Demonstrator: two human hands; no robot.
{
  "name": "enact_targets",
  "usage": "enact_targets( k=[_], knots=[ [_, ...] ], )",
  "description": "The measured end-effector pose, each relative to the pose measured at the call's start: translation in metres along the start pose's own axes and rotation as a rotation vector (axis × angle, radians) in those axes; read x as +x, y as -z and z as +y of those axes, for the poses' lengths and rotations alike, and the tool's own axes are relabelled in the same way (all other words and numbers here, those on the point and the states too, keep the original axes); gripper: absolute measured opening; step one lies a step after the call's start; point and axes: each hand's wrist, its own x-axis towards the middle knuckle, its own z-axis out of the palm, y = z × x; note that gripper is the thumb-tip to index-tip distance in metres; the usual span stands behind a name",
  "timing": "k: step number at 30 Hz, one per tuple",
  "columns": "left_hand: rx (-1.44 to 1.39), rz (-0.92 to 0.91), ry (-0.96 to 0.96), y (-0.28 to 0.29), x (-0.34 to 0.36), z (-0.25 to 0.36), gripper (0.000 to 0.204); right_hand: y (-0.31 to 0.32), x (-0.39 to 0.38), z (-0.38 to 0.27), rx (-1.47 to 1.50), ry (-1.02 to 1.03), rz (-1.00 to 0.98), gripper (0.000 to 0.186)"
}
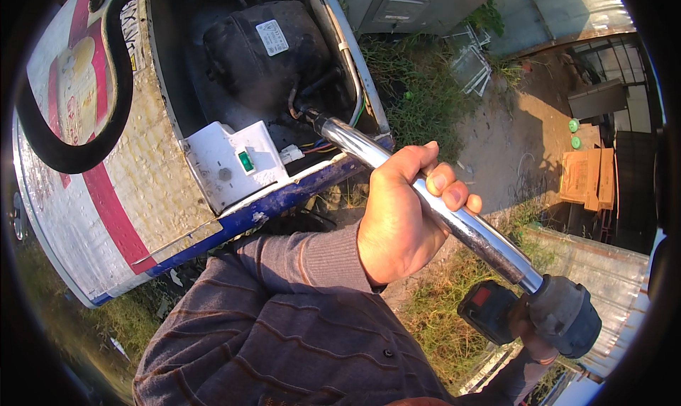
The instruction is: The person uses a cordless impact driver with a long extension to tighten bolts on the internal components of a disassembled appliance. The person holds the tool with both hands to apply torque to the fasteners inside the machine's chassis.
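Through the head view, I have my left hand closed around the middle of a long, shiny chrome metal tube, thumb lying along the top and fingers curled round the far side. The tube slants from a black cordless power tool at lower right to the base of a dark, rounded metal compressor inside a white, red-striped appliance housing. My right hand appears wrapped round the tool's grip, mostly hidden; I cannot tell how firmly.

I judge the tube stiff and fairly heavy, its polished surface prone to slipping. I'd take it mid-length, in a steadying ring of fingers, leaving the tool's weight to the grip.
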Motion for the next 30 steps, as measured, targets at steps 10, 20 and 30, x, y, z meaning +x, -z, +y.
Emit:
enact_targets(
  k=[10,20,30],
  knots=[
    [0.028,-0.029,-0.026,0.003,0.004,-0.003,0.032,-0.008,-0.004,0.042,0.097,-0.038,0.120,0.039],
    [0.023,-0.031,-0.011,0.004,0.003,-0.002,0.030,-0.013,0.008,-0.002,0.071,0.000,0.113,0.032],
    [0.017,-0.079,0.025,0.009,0.003,0.002,0.029,-0.010,0.011,-0.027,0.105,-0.074,0.069,0.024]
  ],
)
